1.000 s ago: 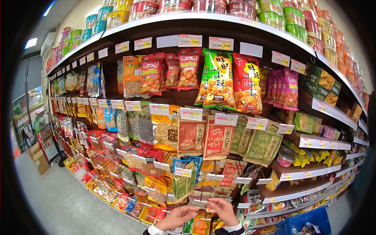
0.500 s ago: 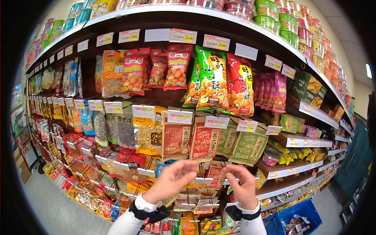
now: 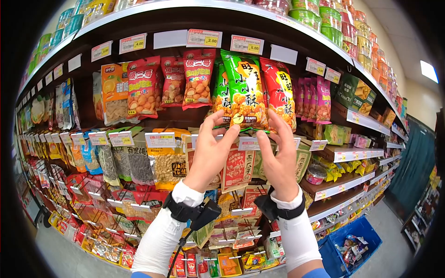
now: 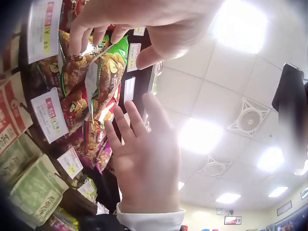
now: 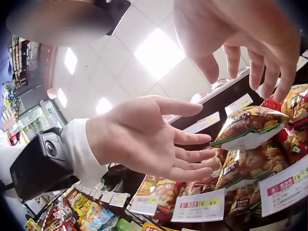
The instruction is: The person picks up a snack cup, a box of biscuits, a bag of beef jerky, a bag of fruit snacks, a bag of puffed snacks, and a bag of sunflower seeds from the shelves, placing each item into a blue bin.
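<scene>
Both hands are raised at a hanging green snack bag [image 3: 248,85] with orange puffs printed on it. My left hand [image 3: 206,155] is at the bag's lower left corner, fingers spread and slightly bent. On the other side, my right hand [image 3: 280,162] has its fingertips near the lower right corner, overlapping the red snack bag [image 3: 283,92] beside it. In the right wrist view the left hand [image 5: 147,137] shows an open palm just left of the bags. The left wrist view shows the right hand [image 4: 147,166] with parted fingers. Nothing is gripped by either hand.
Pink-red peanut bags [image 3: 198,78] hang to the left and purple packets [image 3: 323,99] to the right. A shelf edge with price tags [image 3: 247,45] runs above; instant noodle tubs [image 3: 331,32] stand on top. A blue bin [image 3: 371,231] with packets sits on the floor at lower right.
Both hands have risen from the lower shelf area to the bottom of the green snack bag, their forearms now in view. The head view has turned slightly right.
</scene>
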A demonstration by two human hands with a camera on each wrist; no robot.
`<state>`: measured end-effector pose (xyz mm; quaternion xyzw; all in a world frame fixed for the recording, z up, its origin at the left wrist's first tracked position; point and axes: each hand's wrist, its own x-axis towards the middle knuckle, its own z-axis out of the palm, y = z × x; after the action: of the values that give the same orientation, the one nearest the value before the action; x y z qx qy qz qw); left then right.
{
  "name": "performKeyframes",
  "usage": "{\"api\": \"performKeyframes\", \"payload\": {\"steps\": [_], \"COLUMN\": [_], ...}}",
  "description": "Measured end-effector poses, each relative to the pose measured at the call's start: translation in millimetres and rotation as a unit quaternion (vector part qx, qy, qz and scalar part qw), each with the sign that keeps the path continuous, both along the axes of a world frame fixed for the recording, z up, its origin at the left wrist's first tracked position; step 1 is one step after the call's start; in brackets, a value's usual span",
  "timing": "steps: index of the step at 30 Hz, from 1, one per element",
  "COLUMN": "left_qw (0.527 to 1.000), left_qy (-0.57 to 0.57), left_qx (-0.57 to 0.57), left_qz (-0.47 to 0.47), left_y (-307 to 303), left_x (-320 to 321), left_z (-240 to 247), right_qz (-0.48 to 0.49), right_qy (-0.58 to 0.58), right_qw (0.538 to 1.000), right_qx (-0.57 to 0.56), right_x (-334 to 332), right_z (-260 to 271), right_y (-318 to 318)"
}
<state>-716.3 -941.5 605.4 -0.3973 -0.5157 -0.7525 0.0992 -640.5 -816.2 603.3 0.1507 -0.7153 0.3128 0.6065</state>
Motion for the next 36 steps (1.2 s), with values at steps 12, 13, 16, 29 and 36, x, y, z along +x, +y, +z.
{"api": "performKeyframes", "payload": {"steps": [12,13,16,29,36], "left_qw": [0.995,0.999,1.000,0.996,0.995], "left_qy": [0.050,0.033,0.011,0.048,0.065], "left_qx": [-0.028,-0.022,-0.024,0.007,-0.007], "left_qz": [0.080,0.034,-0.013,-0.072,-0.069], "left_y": [28.7,29.1,31.9,17.1,14.6], "left_x": [-26.8,-27.1,-32.4,-27.7,-24.5], "left_z": [26.5,27.7,31.7,40.1,44.7], "right_qz": [-0.039,-0.037,0.029,0.113,0.173], "right_qy": [-0.007,-0.023,-0.020,0.027,0.031], "right_qw": [0.999,0.999,0.999,0.990,0.978], "right_qx": [-0.015,-0.026,-0.039,-0.081,-0.114], "right_x": [-40.7,-41.6,-47.0,-45.0,-43.5], "right_z": [15.1,15.0,18.2,21.7,20.6], "right_y": [13.7,14.6,16.9,6.7,5.1]}}
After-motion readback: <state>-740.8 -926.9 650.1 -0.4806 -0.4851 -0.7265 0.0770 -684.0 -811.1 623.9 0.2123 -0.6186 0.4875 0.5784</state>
